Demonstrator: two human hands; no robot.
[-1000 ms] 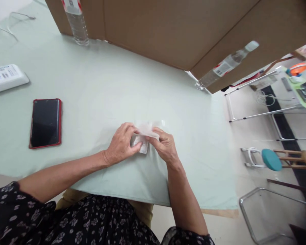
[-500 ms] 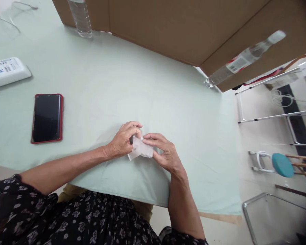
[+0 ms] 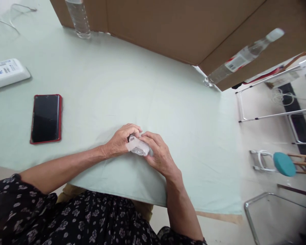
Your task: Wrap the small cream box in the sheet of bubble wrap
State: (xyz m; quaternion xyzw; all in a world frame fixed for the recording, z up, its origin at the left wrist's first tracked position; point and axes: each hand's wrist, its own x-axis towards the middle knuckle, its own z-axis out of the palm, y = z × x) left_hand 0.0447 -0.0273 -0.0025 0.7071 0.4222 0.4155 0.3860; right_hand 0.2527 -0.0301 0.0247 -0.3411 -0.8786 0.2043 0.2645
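Note:
A small bundle in translucent, crinkled white wrap (image 3: 139, 147) is held between my two hands, low over the front of the table. My left hand (image 3: 122, 139) grips its left end, thumb below and fingers curled over the top. From the other side my right hand (image 3: 158, 149) closes on it, fingertips on the upper edge and thumb on the lower right corner. A dark spot shows at the bundle's upper left, beside the left fingers; I cannot tell what it is. What lies inside the wrap is hidden.
On the pale green tablecloth (image 3: 112, 81) lie a phone in a red case (image 3: 46, 118) and a white box-like device (image 3: 7, 73). Two clear bottles, one upright (image 3: 79, 20) and one leaning (image 3: 241, 59), stand against a cardboard panel (image 3: 158, 27). A teal stool (image 3: 284, 164) is at right.
The right hand has shifted slightly left and its fingers have closed in on the bundle. The wrap has been folded more compactly, and its lower left flap now sits higher.

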